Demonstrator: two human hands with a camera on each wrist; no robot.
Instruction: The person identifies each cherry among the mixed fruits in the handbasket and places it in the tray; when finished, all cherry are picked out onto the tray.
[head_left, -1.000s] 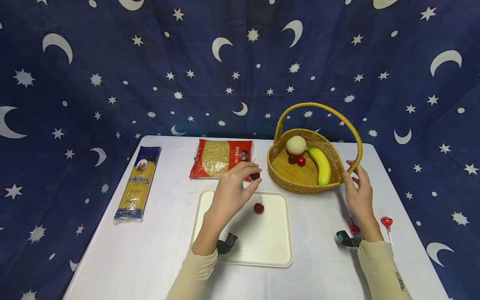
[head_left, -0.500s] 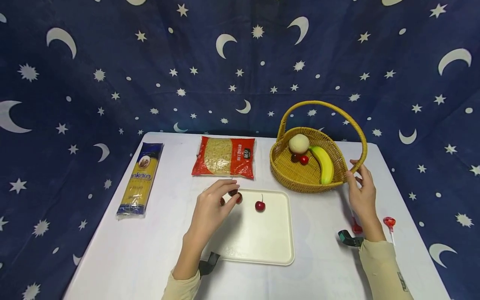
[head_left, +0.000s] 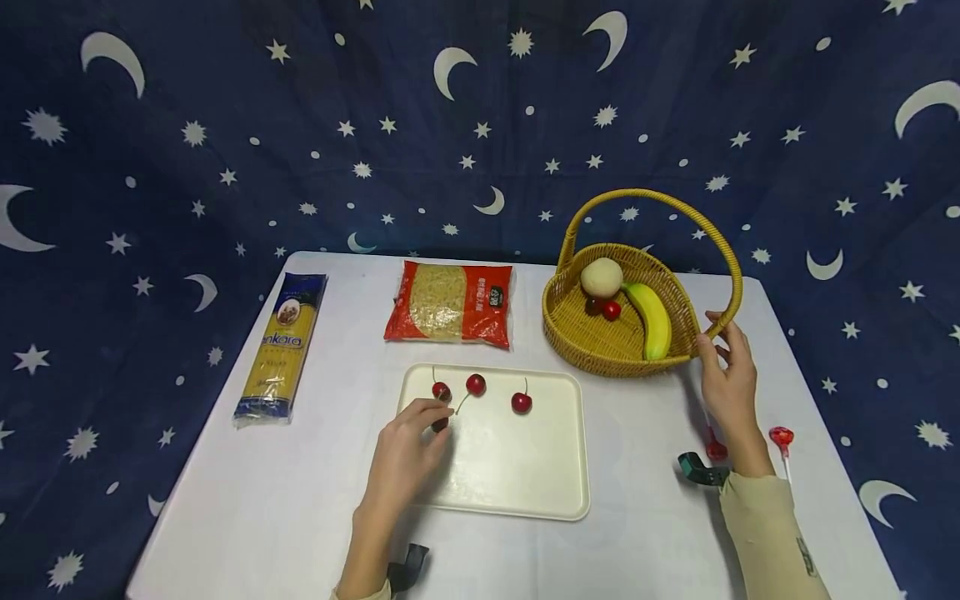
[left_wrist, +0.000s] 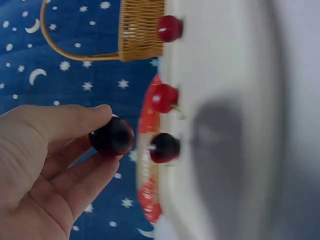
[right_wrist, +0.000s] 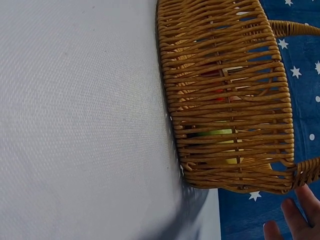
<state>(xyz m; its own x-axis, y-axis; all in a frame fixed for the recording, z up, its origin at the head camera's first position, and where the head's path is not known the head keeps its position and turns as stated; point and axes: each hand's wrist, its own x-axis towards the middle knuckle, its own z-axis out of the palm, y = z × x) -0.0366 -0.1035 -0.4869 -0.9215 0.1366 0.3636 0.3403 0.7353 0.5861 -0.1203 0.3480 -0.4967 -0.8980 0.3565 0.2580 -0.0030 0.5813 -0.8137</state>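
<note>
My left hand (head_left: pixel 403 458) is over the left part of a cream tray (head_left: pixel 525 479). Its thumb and fingertips pinch a dark red cherry (left_wrist: pixel 113 136), partly covered by the fingers in the head view. Three more stemmed cherries lie toward the tray's far side: a left cherry (head_left: pixel 441 391), a middle cherry (head_left: pixel 476 384) and a right cherry (head_left: pixel 522 403). At the right, my right hand (head_left: pixel 731 383) grips a wicker basket (head_left: pixel 592 360) where its handle (head_left: pixel 738 283) meets the rim, thumb in front and fingers behind. Inside are a banana (head_left: pixel 651 321), a pale round item (head_left: pixel 602 277) and cherries (head_left: pixel 611 310).
A red pasta bag (head_left: pixel 450 302) lies behind the tray. Toward the left edge is a blue and yellow spaghetti pack (head_left: pixel 282 350). One red lollipop (head_left: pixel 782 436) lies right of my right forearm, another lollipop (head_left: pixel 716 450) partly behind it. A starry cloth (head_left: pixel 337 200) hangs behind the table.
My left hand has moved from near the pasta bag down and left over the tray, still pinching the cherry. Cherries it covered now show. My right hand keeps its place at the basket.
</note>
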